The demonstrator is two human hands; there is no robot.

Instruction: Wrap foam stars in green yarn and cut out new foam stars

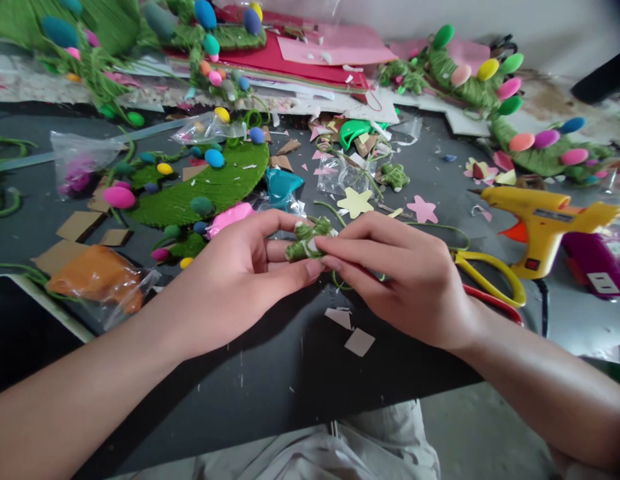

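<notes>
Between my two hands, above the dark table, is a small star-like shape wrapped in green yarn (305, 243), with white patches showing through. My left hand (255, 260) grips it from the left, thumb below and fingers curled behind. The fingertips of my right hand (395, 267) pinch its right side, where a strand of green yarn (443, 227) trails off to the right. A similar green yarn-wrapped star (395, 176) lies behind my right hand, near a pale yellow paper star (355, 202) and a pink paper star (423, 209).
At right are a yellow glue gun (540, 217) and scissors with yellow and red handles (495, 280). A green yarn-wrapped leaf shape with coloured eggs (210, 183) and an orange bag (103, 273) lie left. Paper scraps (360, 341) sit near the front edge; stacked coloured sheets (310, 63) lie behind.
</notes>
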